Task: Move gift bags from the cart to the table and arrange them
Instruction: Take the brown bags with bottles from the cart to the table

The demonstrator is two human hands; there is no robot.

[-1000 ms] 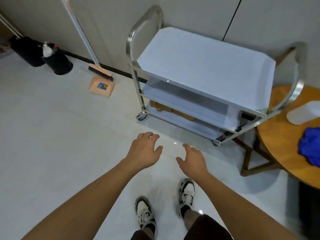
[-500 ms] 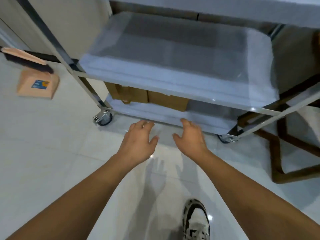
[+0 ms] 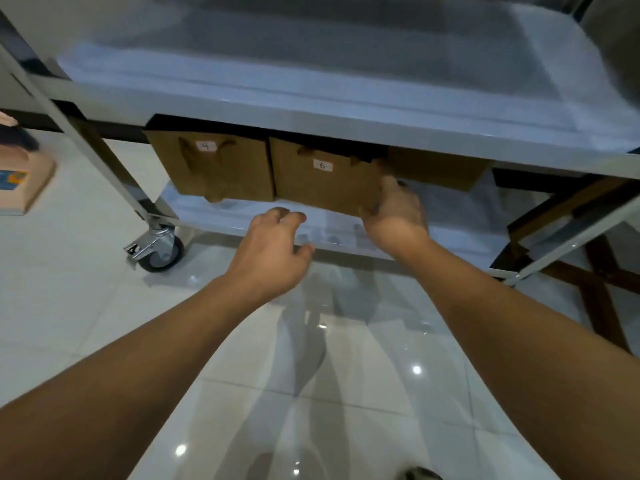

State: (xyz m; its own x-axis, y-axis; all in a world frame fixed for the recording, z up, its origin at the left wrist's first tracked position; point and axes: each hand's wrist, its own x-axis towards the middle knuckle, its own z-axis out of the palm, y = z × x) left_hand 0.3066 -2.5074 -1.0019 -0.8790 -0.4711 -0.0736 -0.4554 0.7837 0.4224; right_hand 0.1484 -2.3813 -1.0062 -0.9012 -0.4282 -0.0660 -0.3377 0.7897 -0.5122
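Observation:
Three brown paper gift bags stand in a row on the bottom shelf of the steel cart (image 3: pixel 346 109). The left bag (image 3: pixel 214 168) bears a label reading 4, the middle bag (image 3: pixel 322 178) a label reading 6, and the right bag (image 3: pixel 436 171) is partly hidden under the middle shelf. My right hand (image 3: pixel 394 213) grips the lower right corner of the middle bag, which is tilted outward. My left hand (image 3: pixel 273 247) hovers just in front of the shelf edge below that bag, fingers loosely curled, holding nothing.
The cart's front left caster (image 3: pixel 159 251) sits on the glossy white tile floor. A pink dustpan and brush (image 3: pixel 20 178) lie at the left edge. Dark wooden table legs (image 3: pixel 595 282) cross behind the cart's right side.
The view has dropped low and close to the cart's bottom shelf. My right hand has reached in and taken hold of the bag labelled 6; my left hand moved forward to the shelf edge.

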